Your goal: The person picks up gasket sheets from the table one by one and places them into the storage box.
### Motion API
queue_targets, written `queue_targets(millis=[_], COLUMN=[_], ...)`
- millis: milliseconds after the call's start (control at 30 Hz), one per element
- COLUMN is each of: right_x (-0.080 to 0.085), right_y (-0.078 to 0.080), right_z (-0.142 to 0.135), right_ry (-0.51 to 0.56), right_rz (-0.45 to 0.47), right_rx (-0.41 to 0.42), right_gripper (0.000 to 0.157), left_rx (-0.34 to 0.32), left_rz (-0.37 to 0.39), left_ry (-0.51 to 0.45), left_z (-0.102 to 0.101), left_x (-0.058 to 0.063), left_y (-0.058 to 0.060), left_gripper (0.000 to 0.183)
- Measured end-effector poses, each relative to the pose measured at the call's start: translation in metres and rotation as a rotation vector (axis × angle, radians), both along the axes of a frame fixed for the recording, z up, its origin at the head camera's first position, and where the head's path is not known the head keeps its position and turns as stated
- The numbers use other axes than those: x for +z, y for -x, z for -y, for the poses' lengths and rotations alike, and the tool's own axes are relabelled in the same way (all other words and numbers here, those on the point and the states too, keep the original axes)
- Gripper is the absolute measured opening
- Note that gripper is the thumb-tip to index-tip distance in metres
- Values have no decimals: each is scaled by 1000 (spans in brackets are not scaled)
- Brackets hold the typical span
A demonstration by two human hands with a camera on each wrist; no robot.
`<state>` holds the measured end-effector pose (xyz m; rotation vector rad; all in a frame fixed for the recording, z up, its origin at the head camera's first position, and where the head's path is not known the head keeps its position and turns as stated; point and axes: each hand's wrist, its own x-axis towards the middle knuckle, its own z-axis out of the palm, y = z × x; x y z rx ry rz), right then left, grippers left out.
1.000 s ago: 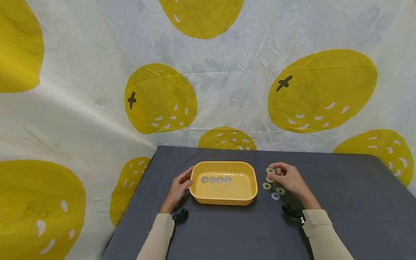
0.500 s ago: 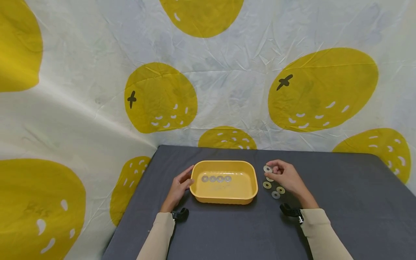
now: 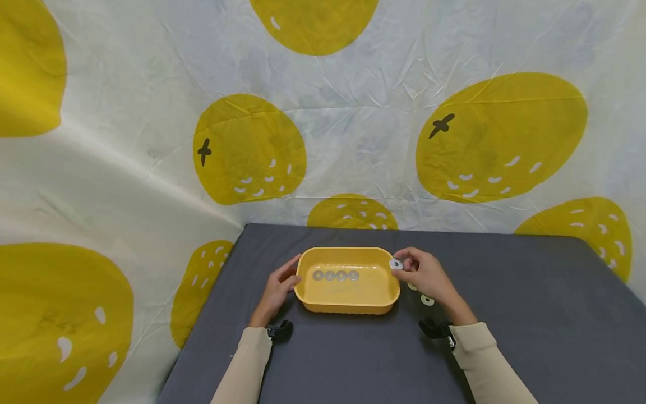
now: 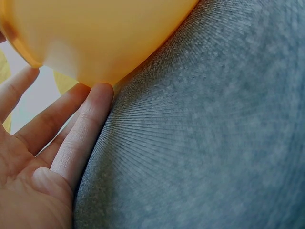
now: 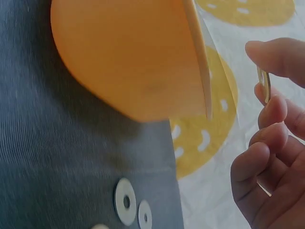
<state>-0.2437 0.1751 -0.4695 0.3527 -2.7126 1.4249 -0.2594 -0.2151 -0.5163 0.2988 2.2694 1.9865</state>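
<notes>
A yellow rectangular tray [image 3: 347, 297] sits on the dark cloth, with several flat metal washers [image 3: 330, 275] lying in a row inside it. My left hand [image 3: 275, 290] grips the tray's left end, thumb at the rim and fingers against the outer wall; the left wrist view shows those fingers [image 4: 78, 138] touching the wall. At the tray's right rim, my right hand [image 3: 426, 275] pinches a silver washer [image 3: 396, 264] between thumb and fingertips. In the right wrist view this held washer [image 5: 263, 85] appears nearly edge-on. More washers [image 3: 427, 300] lie beneath the right hand, partly hidden by it.
The grey cloth-covered table [image 3: 353, 359] ends at a white hanging sheet [image 3: 353, 146] printed with large yellow fruit. Loose washers [image 5: 125, 201] lie on the cloth close to the tray's right side. Each wrist wears a black strap [image 3: 436, 330].
My right hand has picked a washer up from the loose group and carried it left to the tray's right rim. The left hand and the tray have stayed in place.
</notes>
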Motion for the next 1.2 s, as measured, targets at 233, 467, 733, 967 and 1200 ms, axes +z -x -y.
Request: queue_targets(millis=[233,467,733,967,1200], right_x=[4,12,16,16,14], right_y=[4,7,8,9,9], right_z=[20,41,68,91,111], right_ry=[-12,-30,-59,-50,-49], right_rz=[-29,-51,-86,-110,-75], right_rx=[63,118,140,134,127], right_gripper=[30,27,26,26,28], left_rx=[7,1,23,46,57], left_rz=[-5,-5,11,-34,-36], left_ry=[7,7,-5,-13,-5], left_z=[-1,-2,2,1,1], left_x=[2,3,-25,-28,-27], left_y=[1,1,16,15,14], left_gripper=[59,59,59,56,56])
